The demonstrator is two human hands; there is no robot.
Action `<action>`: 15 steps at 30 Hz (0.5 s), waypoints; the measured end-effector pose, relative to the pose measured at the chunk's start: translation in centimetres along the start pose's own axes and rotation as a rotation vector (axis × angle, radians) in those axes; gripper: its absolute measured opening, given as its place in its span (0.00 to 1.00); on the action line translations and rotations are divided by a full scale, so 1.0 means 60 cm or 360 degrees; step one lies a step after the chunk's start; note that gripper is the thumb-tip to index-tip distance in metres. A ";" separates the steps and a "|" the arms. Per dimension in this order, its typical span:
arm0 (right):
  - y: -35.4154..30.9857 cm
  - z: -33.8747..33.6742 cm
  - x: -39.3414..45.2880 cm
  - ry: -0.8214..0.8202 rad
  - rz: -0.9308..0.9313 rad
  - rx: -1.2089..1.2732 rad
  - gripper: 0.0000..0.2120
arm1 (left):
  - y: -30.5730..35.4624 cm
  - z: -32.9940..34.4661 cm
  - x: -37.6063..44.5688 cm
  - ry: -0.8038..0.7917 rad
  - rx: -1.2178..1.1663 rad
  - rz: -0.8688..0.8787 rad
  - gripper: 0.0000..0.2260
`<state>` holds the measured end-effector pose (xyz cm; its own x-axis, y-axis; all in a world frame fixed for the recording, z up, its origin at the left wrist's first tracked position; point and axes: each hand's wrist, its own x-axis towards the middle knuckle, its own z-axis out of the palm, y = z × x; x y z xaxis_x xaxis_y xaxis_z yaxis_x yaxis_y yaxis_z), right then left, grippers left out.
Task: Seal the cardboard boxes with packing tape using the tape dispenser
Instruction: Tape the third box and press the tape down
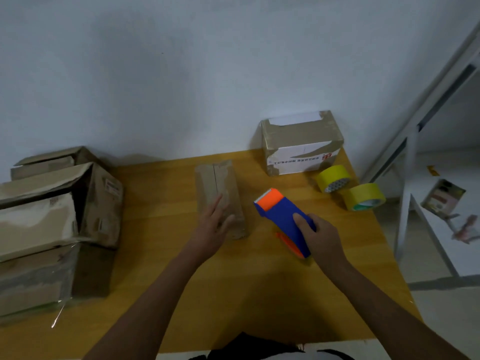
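Taped box (pixel 301 144): upside-down print, illegible.

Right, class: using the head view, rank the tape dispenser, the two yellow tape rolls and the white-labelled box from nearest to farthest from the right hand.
1. Tape dispenser, gripped by the right hand.
2. Yellow tape rolls, right edge of the table.
3. White-labelled box, at the back.

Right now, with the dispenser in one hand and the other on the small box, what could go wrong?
The left hand only rests flat on the small box, so pulling tape may drag the box. Its fingers lie near the centre seam, in the likely path of the tape dispenser and its cutting edge. The right hand grips the dispenser far back, so aim may wobble.
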<state>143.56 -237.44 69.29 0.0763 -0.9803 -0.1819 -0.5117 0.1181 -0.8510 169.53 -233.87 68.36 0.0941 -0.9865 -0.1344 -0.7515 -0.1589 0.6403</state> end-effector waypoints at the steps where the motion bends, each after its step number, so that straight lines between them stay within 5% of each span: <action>1: -0.011 -0.005 0.000 0.0031 -0.0041 0.0003 0.25 | 0.020 -0.008 0.000 0.0007 -0.0285 -0.0141 0.18; 4: -0.049 -0.009 -0.007 0.0081 -0.0165 0.0041 0.31 | 0.063 -0.032 0.005 -0.0147 -0.1126 -0.0612 0.16; 7: -0.083 -0.002 -0.018 -0.0004 -0.0181 0.0122 0.28 | 0.074 -0.059 0.010 -0.0301 -0.1561 -0.0863 0.19; 11: -0.117 0.015 -0.023 -0.0167 -0.0232 0.0099 0.30 | 0.071 -0.096 0.011 -0.0403 -0.1744 -0.0907 0.19; 15: -0.136 0.029 -0.025 -0.0187 -0.0246 0.0065 0.30 | 0.057 -0.126 0.010 -0.0426 -0.1714 -0.0785 0.08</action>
<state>149.09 -236.65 75.67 0.2519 -0.9624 -0.1016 -0.4512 -0.0240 -0.8921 171.97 -235.30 76.18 -0.0169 -0.7912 -0.6114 0.2665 -0.5929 0.7599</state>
